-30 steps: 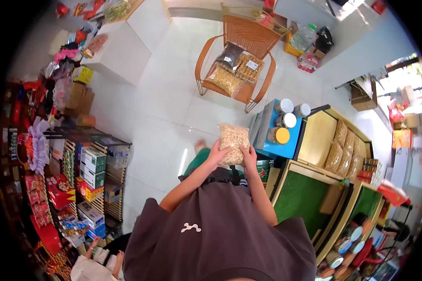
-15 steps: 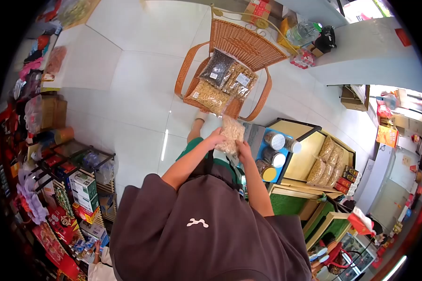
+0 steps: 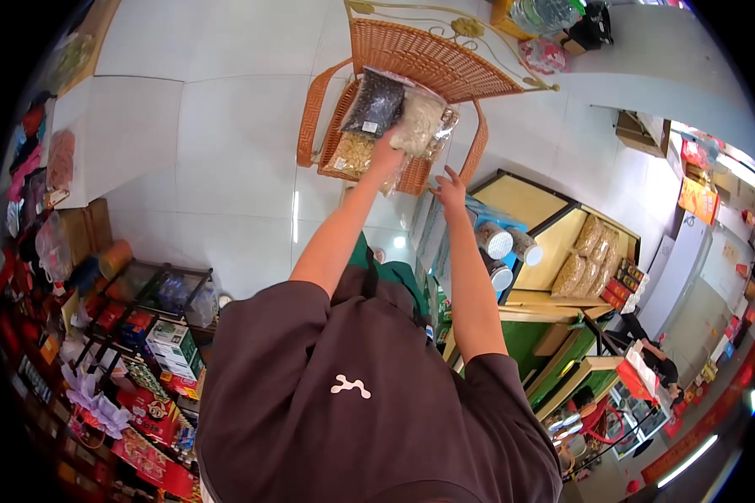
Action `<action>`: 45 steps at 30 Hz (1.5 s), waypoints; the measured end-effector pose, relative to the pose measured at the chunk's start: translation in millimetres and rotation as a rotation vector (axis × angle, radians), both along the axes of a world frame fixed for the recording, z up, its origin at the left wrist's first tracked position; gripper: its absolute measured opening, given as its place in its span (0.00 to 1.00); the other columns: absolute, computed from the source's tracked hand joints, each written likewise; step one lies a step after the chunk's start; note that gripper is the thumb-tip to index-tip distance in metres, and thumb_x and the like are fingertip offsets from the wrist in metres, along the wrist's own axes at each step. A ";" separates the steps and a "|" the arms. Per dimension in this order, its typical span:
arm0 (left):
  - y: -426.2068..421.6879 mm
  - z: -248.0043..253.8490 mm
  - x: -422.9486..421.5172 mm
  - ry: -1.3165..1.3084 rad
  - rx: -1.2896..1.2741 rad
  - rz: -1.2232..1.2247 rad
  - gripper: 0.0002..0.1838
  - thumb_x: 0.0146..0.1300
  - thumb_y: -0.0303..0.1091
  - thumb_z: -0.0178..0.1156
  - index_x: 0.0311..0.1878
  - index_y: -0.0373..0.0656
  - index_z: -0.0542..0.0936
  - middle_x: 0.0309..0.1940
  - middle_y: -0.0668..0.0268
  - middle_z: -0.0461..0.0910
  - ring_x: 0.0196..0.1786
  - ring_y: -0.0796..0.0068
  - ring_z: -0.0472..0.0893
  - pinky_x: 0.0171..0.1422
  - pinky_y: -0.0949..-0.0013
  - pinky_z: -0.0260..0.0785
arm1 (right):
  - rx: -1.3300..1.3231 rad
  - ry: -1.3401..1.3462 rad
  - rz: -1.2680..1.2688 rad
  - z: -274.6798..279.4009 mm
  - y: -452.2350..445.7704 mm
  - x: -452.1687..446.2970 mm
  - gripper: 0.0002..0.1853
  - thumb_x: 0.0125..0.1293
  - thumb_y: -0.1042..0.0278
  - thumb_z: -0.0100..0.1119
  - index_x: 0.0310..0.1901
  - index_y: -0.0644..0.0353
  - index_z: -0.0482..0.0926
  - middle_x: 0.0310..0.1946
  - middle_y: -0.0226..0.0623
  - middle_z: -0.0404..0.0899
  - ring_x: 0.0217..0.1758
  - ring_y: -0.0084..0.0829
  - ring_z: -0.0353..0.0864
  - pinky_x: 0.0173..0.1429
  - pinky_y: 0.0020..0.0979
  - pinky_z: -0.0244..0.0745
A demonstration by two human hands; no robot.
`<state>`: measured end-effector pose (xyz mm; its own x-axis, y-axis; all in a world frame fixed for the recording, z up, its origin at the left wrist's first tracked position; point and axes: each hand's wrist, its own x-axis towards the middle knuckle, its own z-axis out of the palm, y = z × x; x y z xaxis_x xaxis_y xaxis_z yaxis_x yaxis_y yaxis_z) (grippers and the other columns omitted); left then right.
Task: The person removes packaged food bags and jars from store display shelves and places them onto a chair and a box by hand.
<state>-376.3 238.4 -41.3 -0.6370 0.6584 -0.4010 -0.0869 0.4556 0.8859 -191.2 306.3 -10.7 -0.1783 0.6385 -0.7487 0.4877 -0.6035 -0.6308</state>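
Note:
My left hand reaches out over the wicker armchair, its fingers closed on the lower left edge of a clear bag of pale dried food. That bag lies over a bag of brown pieces, which is mostly covered. Left of it on the seat is a bag of dark dried food with a white label. A bag of yellowish pieces lies nearer to me, partly behind my left hand. My right hand is open and holds nothing, fingers spread, just short of the chair's right armrest.
Lidded jars stand on a blue surface to the right, beside a tray with several packed bags. A rack of boxed goods is at the left. A water bottle stands behind the chair.
The pale bag has gone from between both hands, near my body, forward onto the bags on the chair. My right hand has let go of it. The view has shifted.

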 end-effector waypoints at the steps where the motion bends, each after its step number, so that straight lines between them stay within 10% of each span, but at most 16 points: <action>1: -9.4 -12.5 -3.9 -0.068 -0.087 -0.059 0.29 0.50 0.29 0.55 0.59 0.42 0.72 0.46 0.46 0.79 0.51 0.52 0.78 0.54 0.62 0.70 | 0.053 -0.105 0.106 -3.1 -8.4 2.3 0.27 0.59 0.69 0.56 0.63 0.55 0.70 0.33 0.35 0.78 0.37 0.28 0.77 0.32 0.25 0.70; 6: -100.9 -54.3 -39.8 -0.229 -0.340 -0.369 0.24 0.56 0.38 0.53 0.58 0.48 0.74 0.46 0.52 0.80 0.51 0.55 0.78 0.56 0.60 0.70 | 0.234 -0.271 0.316 -25.2 -82.4 51.7 0.24 0.59 0.64 0.57 0.59 0.58 0.73 0.40 0.37 0.81 0.38 0.23 0.78 0.37 0.27 0.71; 8: -161.0 -73.1 -50.7 -0.017 -0.423 -0.510 0.24 0.56 0.39 0.53 0.57 0.49 0.74 0.47 0.51 0.79 0.53 0.53 0.77 0.58 0.60 0.69 | -0.039 -0.259 0.210 -9.9 -112.5 69.0 0.26 0.56 0.59 0.58 0.57 0.58 0.75 0.49 0.50 0.79 0.55 0.46 0.77 0.59 0.35 0.69; 9: -186.7 -70.3 -55.4 0.063 -0.531 -0.572 0.23 0.55 0.40 0.54 0.56 0.47 0.75 0.47 0.50 0.79 0.53 0.52 0.77 0.59 0.59 0.68 | -0.024 -0.308 0.278 -35.5 -131.9 95.4 0.25 0.60 0.61 0.56 0.59 0.56 0.72 0.42 0.37 0.81 0.41 0.29 0.79 0.43 0.30 0.73; 15: -287.3 -78.1 -66.8 0.282 -1.070 -0.689 0.22 0.56 0.44 0.51 0.47 0.39 0.79 0.47 0.47 0.78 0.53 0.49 0.77 0.59 0.55 0.68 | -0.302 -0.164 -0.119 17.5 -179.0 150.3 0.24 0.63 0.57 0.53 0.60 0.55 0.69 0.46 0.38 0.80 0.43 0.34 0.80 0.44 0.35 0.75; 27: -158.8 53.5 174.7 0.117 -0.155 -0.900 0.18 0.57 0.41 0.55 0.49 0.44 0.77 0.37 0.59 0.82 0.39 0.66 0.81 0.47 0.67 0.72 | -0.034 0.209 -0.718 25.7 -339.3 270.8 0.23 0.67 0.55 0.50 0.60 0.58 0.68 0.48 0.43 0.78 0.46 0.36 0.80 0.48 0.35 0.75; 45: -232.2 35.8 496.3 0.365 -0.308 -2.245 0.18 0.57 0.42 0.54 0.46 0.39 0.78 0.34 0.58 0.83 0.32 0.68 0.81 0.41 0.68 0.73 | -0.155 0.337 -2.273 -20.4 -658.5 265.5 0.23 0.62 0.56 0.54 0.55 0.58 0.68 0.45 0.44 0.78 0.42 0.38 0.80 0.43 0.37 0.77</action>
<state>120.0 6.2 -5.5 0.7264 0.1437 -0.6720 0.6715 -0.3565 0.6496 74.4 -352.2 -31.1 0.4117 -0.1274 -0.9024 -0.8938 0.1366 -0.4271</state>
